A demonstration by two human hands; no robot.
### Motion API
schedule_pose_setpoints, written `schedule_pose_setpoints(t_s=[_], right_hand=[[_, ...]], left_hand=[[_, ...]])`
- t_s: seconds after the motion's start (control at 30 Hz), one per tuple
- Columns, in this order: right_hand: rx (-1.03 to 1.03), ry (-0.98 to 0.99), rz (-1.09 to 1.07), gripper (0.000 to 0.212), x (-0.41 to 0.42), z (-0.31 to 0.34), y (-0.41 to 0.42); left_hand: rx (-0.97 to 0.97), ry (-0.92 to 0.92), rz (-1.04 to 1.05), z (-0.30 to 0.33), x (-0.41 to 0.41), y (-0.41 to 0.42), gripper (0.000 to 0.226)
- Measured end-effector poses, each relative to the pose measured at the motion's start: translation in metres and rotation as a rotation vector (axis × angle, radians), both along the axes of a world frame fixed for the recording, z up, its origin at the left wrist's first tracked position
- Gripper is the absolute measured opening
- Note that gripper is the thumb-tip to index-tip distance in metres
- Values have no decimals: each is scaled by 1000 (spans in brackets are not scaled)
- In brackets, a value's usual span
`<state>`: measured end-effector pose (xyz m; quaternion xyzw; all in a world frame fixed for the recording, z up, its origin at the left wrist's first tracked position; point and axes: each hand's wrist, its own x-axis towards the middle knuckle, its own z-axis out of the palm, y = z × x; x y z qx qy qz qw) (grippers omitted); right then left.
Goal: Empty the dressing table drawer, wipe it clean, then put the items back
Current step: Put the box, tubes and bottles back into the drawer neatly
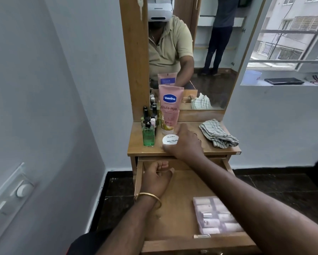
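The wooden drawer (174, 210) of the dressing table stands pulled out. A clear pink compartment box (217, 218) lies at its front right. My left hand (157, 178) sits at the back of the drawer with its fingers curled; nothing shows inside it. My right hand (185, 142) reaches over the drawer and grips a white round nail polish tub (169, 139) on the tabletop (138, 148). Behind the tub stands a pink Vaseline tube (170, 105), with a green bottle (148, 135) and several small dark-capped bottles (149, 115) to its left.
A striped grey cloth (217, 133) lies crumpled on the tabletop's right side. The mirror (206, 52) rises behind the items. A white wall is close on the left, and a window sill (283, 83) with a laptop is at the right.
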<state>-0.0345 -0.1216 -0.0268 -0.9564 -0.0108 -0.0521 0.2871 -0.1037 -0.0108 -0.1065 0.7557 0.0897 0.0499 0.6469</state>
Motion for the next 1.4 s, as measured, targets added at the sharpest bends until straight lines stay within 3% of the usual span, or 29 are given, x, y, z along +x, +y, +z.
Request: schedule_pose_setpoints(t_s=[0.17,0.27,0.63,0.87,0.93,1.1,1.2,1.4], right_hand=[[82,-60,51,62,-63,-2,-42],[25,-30,38,62,-100,-19,-71],[-334,339,23,74,-131,-54,-97],[-396,509,36,92,-116,-46,-90],[-371,419,56,89,-101,-23,-84],[-12,-88,65,69,-40,63,-49],[46,-333,71,65,-3,99,-27],[-116,-308,121,52,46,107,-10]], left_hand=[[92,-24,-14,-4,0,1,22],[174,-26,-23,-7,-2,0,20],[293,13,-63,-5,-9,1,17],[277,6,-76,-8,-6,2,20],[281,4,-83,-7,-5,4,21],[297,-46,-83,-9,-6,4,22],[309,-46,-83,-8,-8,1,23],[350,-17,-79,-5,-10,-1,26]])
